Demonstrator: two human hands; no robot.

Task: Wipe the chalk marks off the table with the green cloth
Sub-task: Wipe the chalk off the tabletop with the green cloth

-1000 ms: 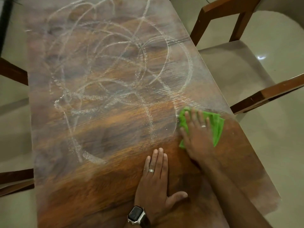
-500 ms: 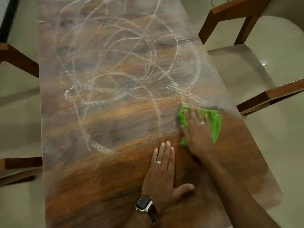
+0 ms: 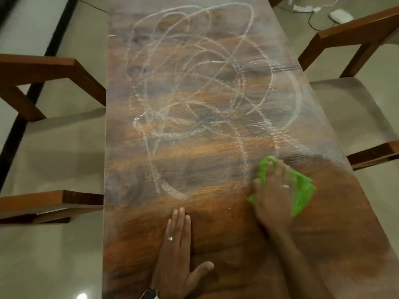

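we wipe: right hand (image 3: 274,197) fingers pressed flat on green cloth (image 3: 302,190); left hand (image 3: 176,251) fingers together, flat on the table (image 3: 216,147); next, chalk marks (image 3: 194,83) further ahead.

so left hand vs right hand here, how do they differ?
The left hand lies flat on the bare table, fingers straight and together; the right hand presses on the green cloth. The left sits nearer the person, clear of the chalk marks; the right is farther out, at their edge. A watch shows at the left wrist, none at the right. Each wears a ring.
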